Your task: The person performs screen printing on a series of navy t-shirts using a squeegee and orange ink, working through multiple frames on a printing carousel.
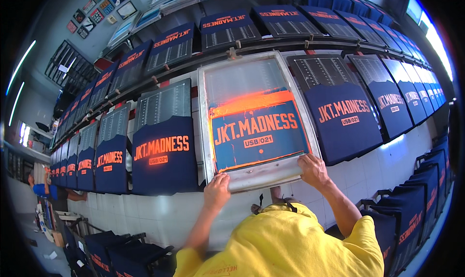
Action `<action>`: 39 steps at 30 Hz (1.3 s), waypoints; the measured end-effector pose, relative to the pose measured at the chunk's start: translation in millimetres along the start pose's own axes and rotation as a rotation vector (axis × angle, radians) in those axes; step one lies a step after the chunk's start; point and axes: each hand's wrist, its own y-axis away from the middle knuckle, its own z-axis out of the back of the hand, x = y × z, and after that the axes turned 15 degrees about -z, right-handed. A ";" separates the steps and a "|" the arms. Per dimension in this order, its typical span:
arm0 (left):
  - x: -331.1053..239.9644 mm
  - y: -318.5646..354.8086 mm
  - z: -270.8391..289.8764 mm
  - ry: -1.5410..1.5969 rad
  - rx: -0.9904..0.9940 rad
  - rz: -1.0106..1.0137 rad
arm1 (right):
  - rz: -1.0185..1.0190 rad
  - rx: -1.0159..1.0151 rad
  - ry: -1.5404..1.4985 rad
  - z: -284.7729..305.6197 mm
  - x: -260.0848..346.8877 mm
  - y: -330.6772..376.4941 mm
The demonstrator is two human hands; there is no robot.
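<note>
A silkscreen frame (247,182) with a pale metal rim lies over a printing board in front of me. Through its mesh shows orange lettering on dark blue, and a thick band of orange ink (252,100) crosses above the letters. My left hand (217,191) has its fingers curled over the near left corner of the frame. At the near right corner, my right hand (313,170) grips the rim. Navy T-shirts with orange print lie on boards at either side, one T-shirt (162,176) to the left and another T-shirt (341,139) to the right. Whatever lies beneath the frame is mostly hidden.
Long rows of boards with navy shirts curve away on both sides, and a rail (189,66) runs behind the frame. More shirts (411,214) hang on low racks at lower right and lower left. A person in blue (44,189) is at far left.
</note>
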 end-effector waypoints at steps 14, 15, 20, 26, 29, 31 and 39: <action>-29.0 23.0 2.3 -0.019 0.258 0.019 | -0.106 0.178 -0.005 3.7 12.8 40.8; -32.6 17.6 11.3 0.009 0.306 0.039 | -0.118 0.196 -0.046 8.9 14.3 39.1; -7.3 25.6 13.5 0.222 0.017 0.135 | -0.233 0.024 -0.224 6.5 -21.1 27.1; 55.3 43.8 -44.0 0.249 -0.279 0.609 | -0.605 -0.119 -0.252 -29.7 -69.9 18.4; 73.6 46.7 -53.7 0.182 -0.226 0.671 | -0.801 -0.004 -0.468 -44.2 -84.2 14.4; 76.5 43.7 -53.9 0.185 -0.228 0.667 | -0.852 -0.062 -0.602 -55.5 -90.2 11.9; 93.4 43.4 -41.9 0.527 -0.103 1.045 | -1.033 -0.150 -0.863 -79.0 -99.8 10.0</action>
